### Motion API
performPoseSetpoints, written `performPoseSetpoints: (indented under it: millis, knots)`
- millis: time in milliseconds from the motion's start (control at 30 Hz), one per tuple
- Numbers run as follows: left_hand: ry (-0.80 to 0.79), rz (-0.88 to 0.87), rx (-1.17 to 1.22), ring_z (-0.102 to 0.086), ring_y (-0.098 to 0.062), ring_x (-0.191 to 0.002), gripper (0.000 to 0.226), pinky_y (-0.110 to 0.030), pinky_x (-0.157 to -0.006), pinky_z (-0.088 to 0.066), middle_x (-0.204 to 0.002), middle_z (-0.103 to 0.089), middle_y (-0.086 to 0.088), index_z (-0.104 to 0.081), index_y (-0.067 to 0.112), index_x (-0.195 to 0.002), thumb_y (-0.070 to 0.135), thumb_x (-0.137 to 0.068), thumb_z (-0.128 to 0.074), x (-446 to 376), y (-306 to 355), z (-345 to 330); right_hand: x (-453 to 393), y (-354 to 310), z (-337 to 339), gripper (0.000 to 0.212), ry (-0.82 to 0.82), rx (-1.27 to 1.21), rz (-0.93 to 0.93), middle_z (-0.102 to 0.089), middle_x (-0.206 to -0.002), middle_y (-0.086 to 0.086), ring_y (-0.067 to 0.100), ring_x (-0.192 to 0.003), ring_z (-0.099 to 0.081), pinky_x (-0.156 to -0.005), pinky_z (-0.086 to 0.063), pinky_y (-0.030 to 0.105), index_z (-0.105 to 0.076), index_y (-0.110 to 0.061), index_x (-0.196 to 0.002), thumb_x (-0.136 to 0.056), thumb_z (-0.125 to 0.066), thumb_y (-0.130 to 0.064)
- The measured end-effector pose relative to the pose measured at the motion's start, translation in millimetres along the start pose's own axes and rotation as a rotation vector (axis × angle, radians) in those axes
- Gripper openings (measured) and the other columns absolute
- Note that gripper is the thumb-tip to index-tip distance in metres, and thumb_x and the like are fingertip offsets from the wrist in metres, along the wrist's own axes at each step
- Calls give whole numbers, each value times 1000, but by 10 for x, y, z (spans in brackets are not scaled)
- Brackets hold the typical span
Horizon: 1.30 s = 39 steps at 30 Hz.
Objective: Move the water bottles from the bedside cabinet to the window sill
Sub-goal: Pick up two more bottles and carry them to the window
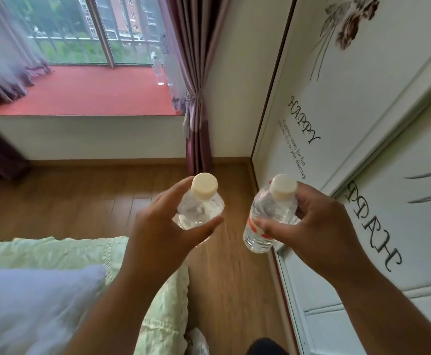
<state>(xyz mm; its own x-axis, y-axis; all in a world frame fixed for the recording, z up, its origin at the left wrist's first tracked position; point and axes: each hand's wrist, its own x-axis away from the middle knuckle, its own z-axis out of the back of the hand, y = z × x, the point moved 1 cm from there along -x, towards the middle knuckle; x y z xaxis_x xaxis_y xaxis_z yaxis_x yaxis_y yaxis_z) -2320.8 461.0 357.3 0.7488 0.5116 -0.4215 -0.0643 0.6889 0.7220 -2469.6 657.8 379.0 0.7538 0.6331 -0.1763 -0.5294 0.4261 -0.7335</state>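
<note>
The left hand [158, 234] curled its fingers around one capped water bottle [199, 208] while the right hand [309, 226] gripped another bottle [268, 216], both well short of the red window sill [81, 96], where a third bottle [159, 70] stood.

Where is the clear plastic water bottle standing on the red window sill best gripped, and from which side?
Grip the clear plastic water bottle round its middle, coming from the room side or its left. It stands upright on the red window sill, close beside the sheer white curtain on its right, with the window behind.
</note>
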Motion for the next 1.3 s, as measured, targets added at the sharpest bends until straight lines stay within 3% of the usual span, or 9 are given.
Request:
performPoseSetpoints:
  millis: [167,400,567,667,767,900,1200,1300]
  knots:
    - [-11,-3,-23,-66,-2,-104,74,-20,-87,-56,-120,-60,26,-52,38,-132,57,-66,-80,-290,-299,81,-425,-38,-223,74,-20,-42,-20,-73,-108,-16,2,-98,-70,-81,-61,25,-64,-32,-123,-60,-73,-69]
    - [-22,40,-77,-66,-3,-106,74,-23,-86,-57,-122,-61,23,-53,37,-134,64,-70,-78,-782,-701,60,-1205,6,-508,70,-66,-63,15,-70,-110,-19,1,-99,-68,-79,-53,7,-62,-36,-121,-60,-71,-69]
    - [23,76,-168,-65,-3,-102,76,-15,-85,-54,-120,-55,32,-53,39,-134,63,-66,-78,-1302,-881,-26,-1965,147,-596,71,-99,-119,78,-71,-112,-15,1,-100,-69,-82,-57,14,-65,-30,-125,-63,-77,-62]
    - [55,100,-209,-64,-3,-105,76,-13,-85,-51,-121,-58,25,-53,37,-132,62,-65,-77,-1697,-926,-111,-2484,215,-604,66,-134,-142,107,-73,-111,-13,2,-99,-69,-82,-58,17,-66,-27,-124,-66,-82,-55]
    - [93,109,-246,-65,-8,-108,77,-22,-85,-56,-124,-62,15,-54,34,-132,61,-65,-78,-2115,-978,-223,-2997,282,-580,69,-147,-161,139,-73,-113,-12,4,-99,-70,-81,-61,23,-67,-24,-126,-66,-84,-55]
    - [170,146,-225,-69,-14,-108,79,-38,-84,-62,-126,-67,9,-56,34,-133,58,-64,-83,-2555,-1059,-399,-3585,388,-482,64,-162,-173,169,-73,-101,-20,-5,-92,-69,-78,-58,16,-68,-30,-123,-65,-90,-45]
    - [162,210,-176,-67,-4,-111,78,-21,-87,-58,-127,-65,18,-50,42,-136,69,-67,-76,-3299,-1390,-670,-4479,566,-619,65,-234,-136,154,-73,-102,-22,-6,-93,-68,-80,-58,19,-67,-34,-124,-65,-90,-46]
    - [136,250,-135,-65,-3,-113,75,-22,-88,-58,-128,-63,20,-50,40,-136,67,-70,-76,-3481,-1684,-709,-4699,610,-858,65,-289,-121,111,-73,-103,-21,-7,-94,-68,-81,-58,17,-67,-34,-124,-64,-92,-43]
